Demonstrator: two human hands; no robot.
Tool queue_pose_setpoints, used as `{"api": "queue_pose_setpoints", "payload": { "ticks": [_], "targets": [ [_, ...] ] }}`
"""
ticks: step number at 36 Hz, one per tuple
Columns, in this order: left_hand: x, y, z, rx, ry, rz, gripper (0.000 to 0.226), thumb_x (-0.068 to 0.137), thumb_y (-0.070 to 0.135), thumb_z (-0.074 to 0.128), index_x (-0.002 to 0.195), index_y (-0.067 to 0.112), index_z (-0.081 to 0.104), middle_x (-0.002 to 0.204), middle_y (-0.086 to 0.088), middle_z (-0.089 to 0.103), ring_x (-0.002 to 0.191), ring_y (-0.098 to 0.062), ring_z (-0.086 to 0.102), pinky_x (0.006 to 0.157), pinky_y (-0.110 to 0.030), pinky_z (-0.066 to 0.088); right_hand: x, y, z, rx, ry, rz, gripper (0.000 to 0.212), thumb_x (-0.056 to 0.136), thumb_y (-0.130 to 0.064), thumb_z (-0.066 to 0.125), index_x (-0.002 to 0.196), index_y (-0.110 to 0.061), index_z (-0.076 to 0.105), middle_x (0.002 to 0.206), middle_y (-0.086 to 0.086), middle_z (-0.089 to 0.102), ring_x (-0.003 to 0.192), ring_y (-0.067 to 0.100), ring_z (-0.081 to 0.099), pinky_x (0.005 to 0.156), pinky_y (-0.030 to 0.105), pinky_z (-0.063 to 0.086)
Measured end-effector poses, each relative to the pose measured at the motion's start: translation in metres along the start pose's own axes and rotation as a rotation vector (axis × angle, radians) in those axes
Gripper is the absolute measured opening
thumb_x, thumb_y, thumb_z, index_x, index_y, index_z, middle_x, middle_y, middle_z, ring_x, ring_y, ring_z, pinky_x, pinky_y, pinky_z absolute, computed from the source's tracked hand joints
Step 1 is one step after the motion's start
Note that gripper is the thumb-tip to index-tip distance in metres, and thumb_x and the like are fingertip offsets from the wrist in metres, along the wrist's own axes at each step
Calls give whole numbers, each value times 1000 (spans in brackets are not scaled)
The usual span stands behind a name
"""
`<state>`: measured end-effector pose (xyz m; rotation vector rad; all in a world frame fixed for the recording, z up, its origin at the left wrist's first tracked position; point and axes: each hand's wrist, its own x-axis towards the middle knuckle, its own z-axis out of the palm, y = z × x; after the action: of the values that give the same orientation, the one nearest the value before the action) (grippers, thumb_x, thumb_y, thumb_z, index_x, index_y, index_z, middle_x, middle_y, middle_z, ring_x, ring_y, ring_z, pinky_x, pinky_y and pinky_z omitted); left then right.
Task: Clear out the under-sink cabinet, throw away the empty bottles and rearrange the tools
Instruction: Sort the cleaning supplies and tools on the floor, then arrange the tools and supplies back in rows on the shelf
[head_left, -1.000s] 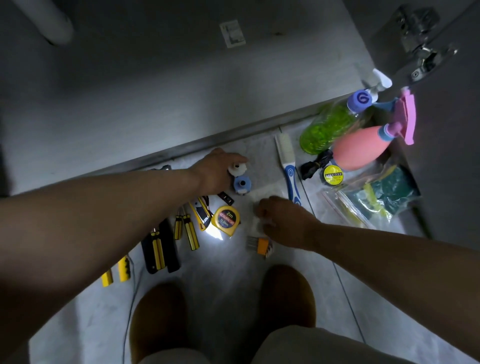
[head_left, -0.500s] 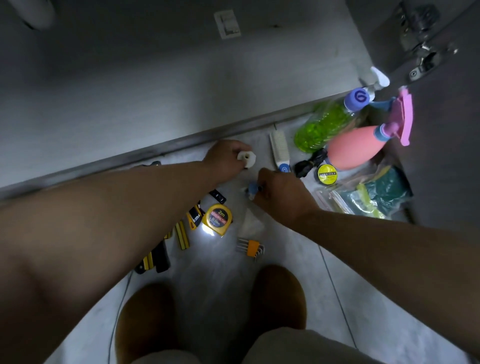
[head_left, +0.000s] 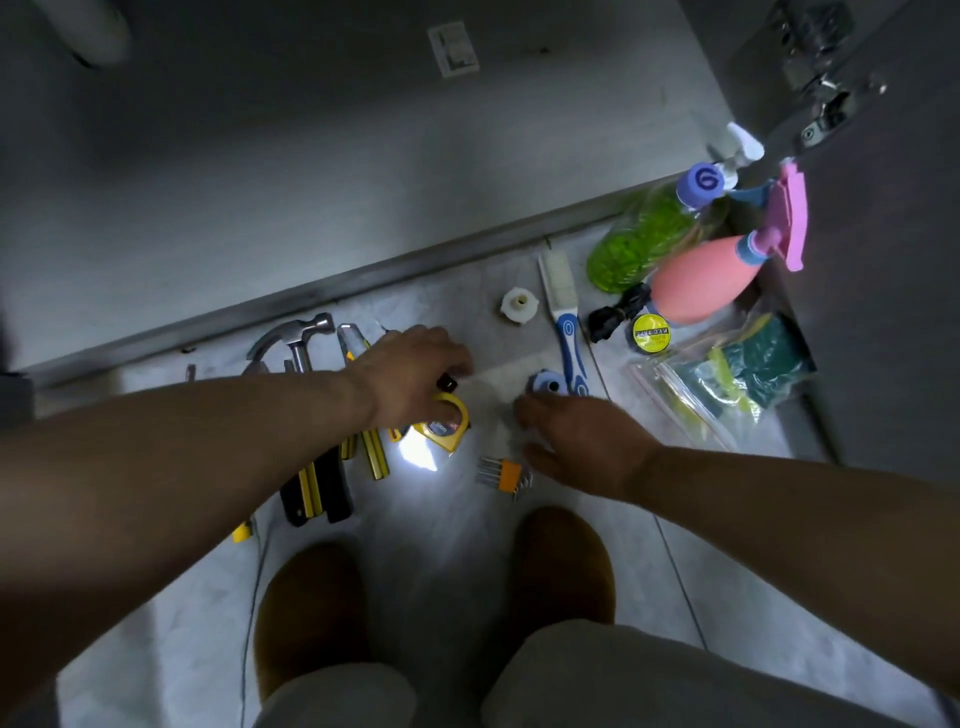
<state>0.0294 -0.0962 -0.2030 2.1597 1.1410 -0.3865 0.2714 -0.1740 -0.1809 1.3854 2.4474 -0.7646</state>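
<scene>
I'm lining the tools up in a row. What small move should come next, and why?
Probably lift the tape measure and set it in line beside the hammer. The left hand curls round it with the thumb on its face, while the right hand lies open by the blue roll, holding nothing.

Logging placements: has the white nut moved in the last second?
Yes: the nut has shifted right, toward the brush, and lies free; the left hand now grips the tape measure.
</scene>
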Motion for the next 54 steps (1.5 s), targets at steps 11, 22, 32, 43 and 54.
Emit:
{"api": "queue_pose_setpoints", "payload": {
  "ticks": [11,22,32,43,54],
  "targets": [
    [-15,-5,17,200,29,141,59,76,66,71,124,37,55,126,6,45,121,-18,40,101,-38,36,6,-29,69,43,-143,108,67,91,-34,66,145,-21,28,142,8,44,98,18,62,75,31,53],
    [-6,-10,26,-15,69,94,54,72,58,80,102,28,48,95,9,44,91,-7,27,78,-27,24,35,-15,-4,539,199,202,15,89,-7,55,92,-21,62,82,-2,68,73,13,65,70,30,52],
    [-4,-14,8,-821,359,-217,32,84,33,82,108,25,62,100,6,69,92,-8,67,81,-28,58,101,-7,-45,793,382,482,21,87,-3,53,97,-14,67,75,2,70,72,27,72,76,46,59],
    [26,-34,-9,-888,513,-499,30,93,15,71,121,19,64,109,0,70,87,-12,65,53,-9,45,155,1,-49,857,330,621,21,84,-10,69,103,-18,66,97,11,72,90,27,71,82,45,61],
    [1,-35,-5,-736,592,-340,47,92,-8,47,135,7,60,120,1,66,108,-7,60,81,3,40,133,-16,-36,506,479,445,35,84,-1,52,118,-10,56,117,16,55,91,25,54,76,27,42]
  ]
}}
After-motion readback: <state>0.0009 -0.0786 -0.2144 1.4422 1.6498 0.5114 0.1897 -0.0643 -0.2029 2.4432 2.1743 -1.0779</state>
